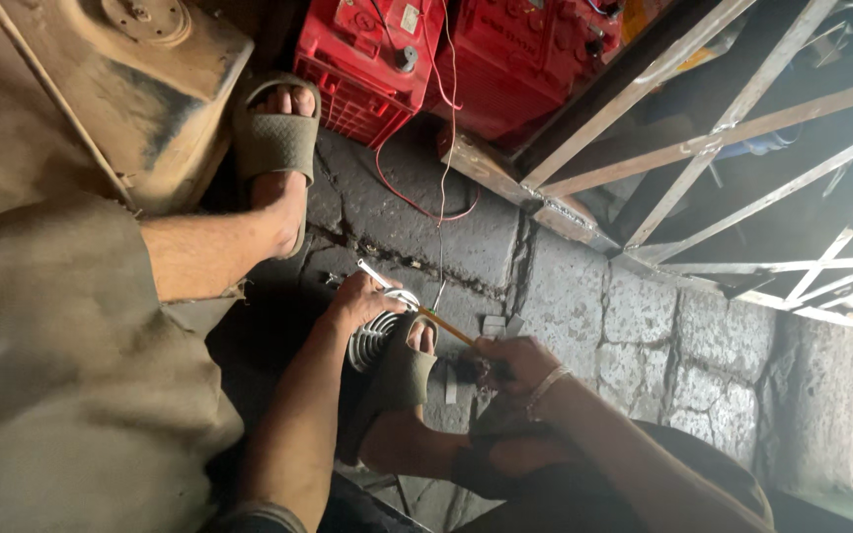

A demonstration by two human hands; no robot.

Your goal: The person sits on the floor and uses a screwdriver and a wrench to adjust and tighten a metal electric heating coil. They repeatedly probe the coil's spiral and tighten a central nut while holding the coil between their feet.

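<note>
My left hand (359,301) pinches a thin white strip (379,276) over a round ribbed metal part (372,341) that lies on the stone floor. A sandalled foot (409,370) rests against that part. My right hand (505,360), with a bracelet on its wrist, grips a slim yellow-shafted tool (446,326). Its tip points at the top of the ribbed part, close to my left fingers. A thin white wire (443,178) and a red wire (402,192) run down from above toward the two hands.
Two red battery cases (367,59) (525,59) stand at the top. A dusty beige metal housing (140,99) sits top left beside another sandalled foot (278,148). A metal bar frame (733,148) lies to the right on cracked stone paving (644,326).
</note>
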